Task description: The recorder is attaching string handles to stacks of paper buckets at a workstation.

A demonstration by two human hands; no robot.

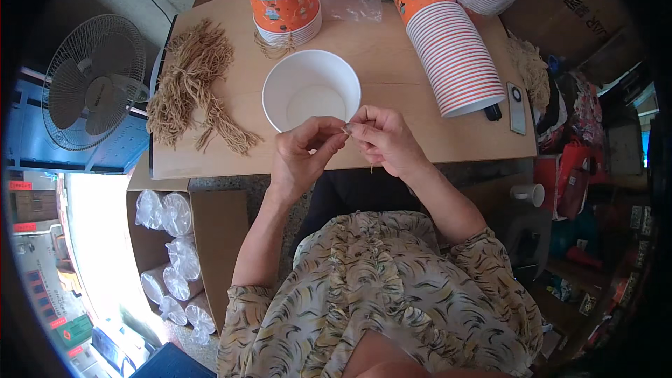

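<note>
My left hand [306,148] and my right hand [389,138] meet fingertip to fingertip just past the table's near edge, both closed in a pinch. Between them is a thin tan cord [372,168]; only a short bit shows below my right hand, and the fingers hide the rest. Right beyond my hands, a white paper bucket [302,77] stands upright with its mouth facing up and nothing visible inside. A loose bundle of tan cords [189,77] lies on the left of the table.
Behind the bucket stands an upside-down stack of orange buckets [283,10]. A long stack of nested buckets [455,56] lies on the right, beside a small flat device [516,108]. A fan [94,87] is at left; an open cardboard box [220,238] holds wrapped stacks below.
</note>
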